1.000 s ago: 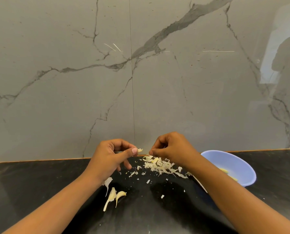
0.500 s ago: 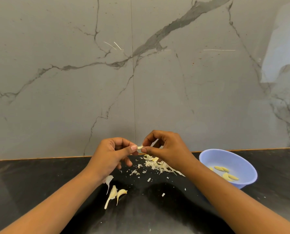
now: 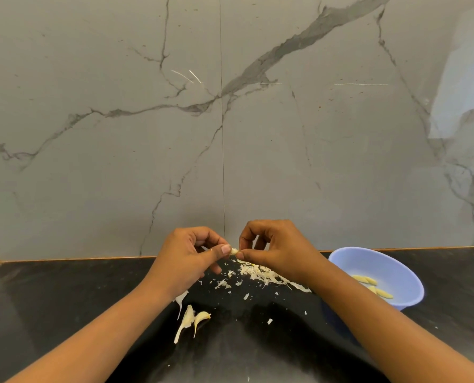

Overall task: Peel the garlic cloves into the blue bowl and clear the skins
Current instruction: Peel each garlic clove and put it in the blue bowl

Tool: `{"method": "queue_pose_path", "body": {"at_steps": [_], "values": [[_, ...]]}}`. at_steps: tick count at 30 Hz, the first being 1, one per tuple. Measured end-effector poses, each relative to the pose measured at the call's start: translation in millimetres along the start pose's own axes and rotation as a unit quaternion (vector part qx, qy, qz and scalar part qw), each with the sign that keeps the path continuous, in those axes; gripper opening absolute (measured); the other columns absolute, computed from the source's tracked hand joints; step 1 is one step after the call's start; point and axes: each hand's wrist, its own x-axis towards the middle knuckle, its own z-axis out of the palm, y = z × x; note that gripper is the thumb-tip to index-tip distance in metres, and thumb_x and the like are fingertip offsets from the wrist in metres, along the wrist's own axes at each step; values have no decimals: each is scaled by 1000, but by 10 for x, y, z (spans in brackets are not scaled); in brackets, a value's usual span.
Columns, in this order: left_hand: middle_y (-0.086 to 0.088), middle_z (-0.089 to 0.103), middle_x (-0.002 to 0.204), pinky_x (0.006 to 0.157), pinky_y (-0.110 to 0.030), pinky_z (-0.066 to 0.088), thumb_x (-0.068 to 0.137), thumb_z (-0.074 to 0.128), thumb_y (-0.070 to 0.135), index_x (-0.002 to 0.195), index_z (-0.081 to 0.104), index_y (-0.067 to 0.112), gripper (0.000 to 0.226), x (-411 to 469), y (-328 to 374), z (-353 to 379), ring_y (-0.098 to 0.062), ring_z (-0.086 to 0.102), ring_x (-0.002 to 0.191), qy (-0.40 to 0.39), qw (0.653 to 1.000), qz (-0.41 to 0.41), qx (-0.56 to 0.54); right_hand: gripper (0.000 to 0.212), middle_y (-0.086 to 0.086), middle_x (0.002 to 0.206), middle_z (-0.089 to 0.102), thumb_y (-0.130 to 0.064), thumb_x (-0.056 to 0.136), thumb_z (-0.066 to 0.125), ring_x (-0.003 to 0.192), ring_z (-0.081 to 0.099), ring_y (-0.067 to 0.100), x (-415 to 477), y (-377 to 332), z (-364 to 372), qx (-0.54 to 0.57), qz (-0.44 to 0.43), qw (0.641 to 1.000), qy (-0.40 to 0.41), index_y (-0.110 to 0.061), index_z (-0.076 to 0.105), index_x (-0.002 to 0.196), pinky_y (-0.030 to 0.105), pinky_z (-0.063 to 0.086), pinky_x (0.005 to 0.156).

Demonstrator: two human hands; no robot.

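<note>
Head view. Black counter (image 3: 64, 313) across the lower part, grey marble wall (image 3: 119, 134) behind. Near centre, left hand (image 3: 186, 258) and right hand (image 3: 274, 250) raised just above the counter, fingertips meeting. Between them a small garlic clove (image 3: 233, 251), pinched by the left thumb and forefinger on one end and by the right thumb and forefinger on the other; remaining fingers of both hands curled in. Whether the clove is partly bare or fully skinned: too small to tell.

Directly below the hands, at 6 o'clock from the clove, a pile of skins (image 3: 260, 273) on the counter, trailing toward 4 o'clock under the right wrist, with loose flakes (image 3: 246, 296) scattered nearby. At 7 o'clock from the left hand, beside the left forearm, two unpeeled cloves (image 3: 193, 320) lying close together with long papery tails, plus a pale strip of skin (image 3: 181, 299) touching the wrist's edge.

At 3 o'clock from the right hand, a blue bowl (image 3: 349, 261) on the counter near the wall, partly hidden by the right forearm. Inside it, several peeled cloves (image 3: 368, 280) resting on the bottom.
</note>
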Motion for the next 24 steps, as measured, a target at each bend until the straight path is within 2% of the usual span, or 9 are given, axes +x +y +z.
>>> {"method": "queue_pose_path", "body": {"at_steps": [5, 13, 16, 21, 24], "values": [[0, 74, 73, 46, -19, 47, 84, 70, 17, 83, 71, 14, 4, 12, -11, -12, -15, 69, 59, 30, 999, 4, -38, 13, -15, 75, 62, -23, 82, 73, 71, 60, 11, 35, -14, 66, -6, -28, 998, 52, -27, 62, 77, 23, 50, 70], [1, 73, 72, 47, -21, 48, 84, 70, 17, 80, 70, 13, 6, 7, -17, 44, -13, 69, 60, 90, 993, 3, -73, 7, -13, 75, 59, -23, 82, 67, 69, 57, 10, -15, -86, 261, -57, -82, 984, 147, -22, 62, 78, 26, 49, 62], [-1, 74, 73, 48, -23, 48, 85, 69, 16, 81, 71, 13, 5, 35, -32, 1, -16, 70, 61, 105, 990, -8, -96, 8, -14, 76, 59, -25, 83, 68, 68, 57, 8, -37, -148, 319, -52, -74, 989, 115, -24, 61, 78, 24, 49, 63], [-3, 74, 77, 43, -21, 44, 86, 67, 13, 85, 72, 12, 5, 39, -27, -17, -15, 66, 57, 95, 984, -42, -146, 5, -16, 78, 63, -31, 84, 71, 66, 58, 4, -4, -53, 138, -63, 48, 994, 70, -27, 69, 85, 28, 53, 71], [-3, 75, 80, 42, -19, 43, 87, 66, 13, 87, 72, 11, 6, 31, -15, 7, -14, 65, 55, 69, 983, -64, -155, 8, -12, 87, 68, -27, 87, 68, 73, 63, 6, 30, 7, 13, -75, 81, 993, 36, -26, 73, 94, 32, 55, 79]]}}
